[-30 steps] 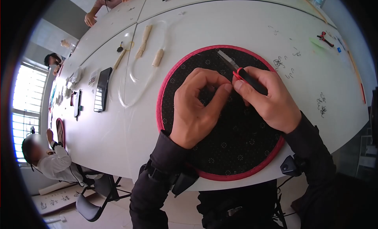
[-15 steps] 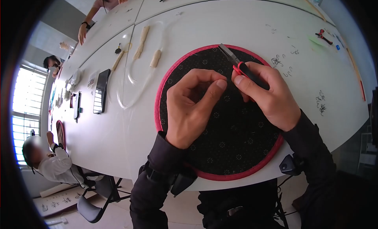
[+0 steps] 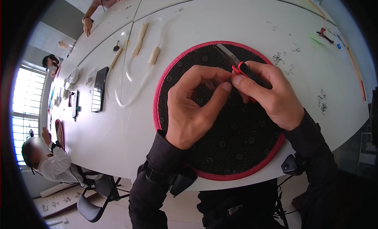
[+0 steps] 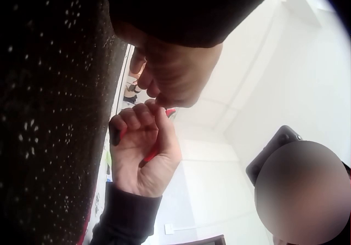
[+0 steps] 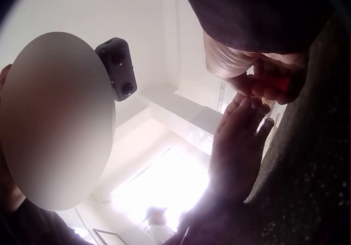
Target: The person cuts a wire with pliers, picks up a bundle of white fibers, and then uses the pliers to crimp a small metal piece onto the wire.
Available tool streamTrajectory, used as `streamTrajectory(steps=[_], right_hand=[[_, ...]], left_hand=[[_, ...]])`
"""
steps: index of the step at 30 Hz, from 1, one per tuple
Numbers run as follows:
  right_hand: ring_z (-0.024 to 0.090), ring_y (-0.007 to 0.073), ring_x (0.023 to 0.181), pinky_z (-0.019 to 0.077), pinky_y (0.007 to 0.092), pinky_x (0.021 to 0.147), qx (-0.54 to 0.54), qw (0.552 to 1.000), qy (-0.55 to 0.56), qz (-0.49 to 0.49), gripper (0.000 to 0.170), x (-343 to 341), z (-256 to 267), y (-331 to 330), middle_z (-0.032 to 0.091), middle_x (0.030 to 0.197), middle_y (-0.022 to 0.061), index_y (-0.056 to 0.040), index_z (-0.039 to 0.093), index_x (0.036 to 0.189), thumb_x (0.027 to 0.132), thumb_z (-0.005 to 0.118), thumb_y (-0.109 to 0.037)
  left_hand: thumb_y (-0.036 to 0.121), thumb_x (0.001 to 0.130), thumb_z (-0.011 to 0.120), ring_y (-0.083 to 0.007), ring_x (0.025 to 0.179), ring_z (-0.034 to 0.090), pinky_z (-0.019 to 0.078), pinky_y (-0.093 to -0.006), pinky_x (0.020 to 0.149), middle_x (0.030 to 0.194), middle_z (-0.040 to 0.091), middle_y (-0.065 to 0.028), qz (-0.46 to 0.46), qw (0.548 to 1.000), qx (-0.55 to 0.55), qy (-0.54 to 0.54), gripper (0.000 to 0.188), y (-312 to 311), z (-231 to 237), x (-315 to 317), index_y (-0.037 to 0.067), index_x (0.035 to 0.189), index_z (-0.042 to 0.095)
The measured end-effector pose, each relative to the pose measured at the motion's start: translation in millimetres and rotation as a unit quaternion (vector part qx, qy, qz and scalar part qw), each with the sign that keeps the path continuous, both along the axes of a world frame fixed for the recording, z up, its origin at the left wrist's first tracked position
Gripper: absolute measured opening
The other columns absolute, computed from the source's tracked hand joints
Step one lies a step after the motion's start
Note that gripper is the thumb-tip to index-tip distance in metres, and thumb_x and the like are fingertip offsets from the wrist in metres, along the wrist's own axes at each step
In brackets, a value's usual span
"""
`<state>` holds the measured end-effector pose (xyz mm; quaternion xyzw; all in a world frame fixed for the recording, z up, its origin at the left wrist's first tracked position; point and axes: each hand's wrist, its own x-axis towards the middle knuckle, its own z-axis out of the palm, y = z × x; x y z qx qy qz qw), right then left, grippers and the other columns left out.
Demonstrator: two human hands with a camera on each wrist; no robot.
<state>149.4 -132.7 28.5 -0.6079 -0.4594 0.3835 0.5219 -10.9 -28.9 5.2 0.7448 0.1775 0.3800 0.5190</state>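
Note:
The right hand (image 3: 271, 91) grips red-and-black pliers (image 3: 242, 67), their metal end pointing up and left. Beside its thumb and index fingertips, the left hand (image 3: 191, 111) has its index finger and thumb curved towards each other; whether a small thing lies between them cannot be made out. Below both hands lies a round black mat (image 3: 220, 150) with a red edge. In the left wrist view, fingertips of the left hand (image 4: 178, 72) meet those of the right hand (image 4: 145, 154). Red handle parts show in the right hand (image 5: 233, 64) in the right wrist view, above the left hand (image 5: 236, 152).
Left of the mat are pale wooden-looking pieces (image 3: 154, 55), clear looped strands and a phone (image 3: 99, 89). Small dark wire-like bits (image 3: 323, 101) and another red-handled tool (image 3: 325, 35) lie to the right. Other people are at the left and far sides of the table.
Half a second ago the left fingertips stood a little apart from the right hand; now they have moved right, up against it. The right hand has kept its grip on the pliers.

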Motion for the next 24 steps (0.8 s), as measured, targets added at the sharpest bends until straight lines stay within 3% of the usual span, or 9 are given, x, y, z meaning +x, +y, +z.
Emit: streamTrajectory(steps=[18,24], right_hand=[[0.060,0.0123,0.071,0.0477,0.0280,0.069,0.089,0.993,-0.078,-0.024,0.017,-4.8,-4.8,2.0,0.065,0.077,0.0054,0.0014,0.064,0.095,0.093,0.064,-0.015],[0.060,0.0170,0.065,0.0474,0.0307,0.064,0.085,0.990,-0.112,-0.032,0.016,-7.6,-1.3,1.5,0.062,0.073,0.0085,0.0016,0.061,0.092,0.092,0.064,-0.014]], left_hand=[[0.001,0.086,0.071,-0.0121,0.079,0.057,0.0476,-0.0273,0.074,0.090,0.066,-0.0044,-0.002,0.999,0.037,-0.016,0.010,2.2,-1.1,-0.6,0.000,0.096,0.067],[0.007,0.094,0.066,-0.0079,0.076,0.057,0.0471,-0.0244,0.071,0.090,0.065,-0.0026,0.007,0.998,-0.051,0.021,0.011,-5.1,5.5,-1.4,-0.002,0.100,0.064]])
